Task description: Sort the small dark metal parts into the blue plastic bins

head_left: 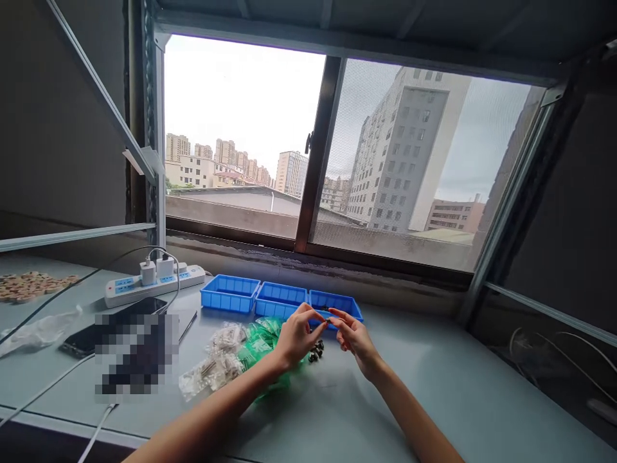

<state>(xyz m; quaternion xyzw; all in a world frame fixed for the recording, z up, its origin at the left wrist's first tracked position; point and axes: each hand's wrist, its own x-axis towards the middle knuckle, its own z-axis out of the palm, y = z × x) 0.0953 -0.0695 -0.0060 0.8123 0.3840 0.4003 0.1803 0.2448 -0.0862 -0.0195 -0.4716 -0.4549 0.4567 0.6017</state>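
My left hand [297, 335] and my right hand [355, 341] meet fingertip to fingertip in front of the blue bins. Both are pinched around something small and dark between them, too small to make out. Just below and between the hands lie several small dark parts [316, 351] on the grey table [434, 386]. Green plastic bags [260, 344] are beside and partly behind my left hand and forearm. To their left are clear plastic bags [216, 363] with pale contents. The right blue bin [349, 307] is partly hidden by my fingers.
Two more blue bins [229, 294] [280, 299] stand in the row by the window. At left are a white power strip [154, 285] with chargers, a dark phone [87, 339], cables, a clear bag [41, 331] and round wooden pieces [33, 285]. Metal frame posts [160, 148] rise behind.
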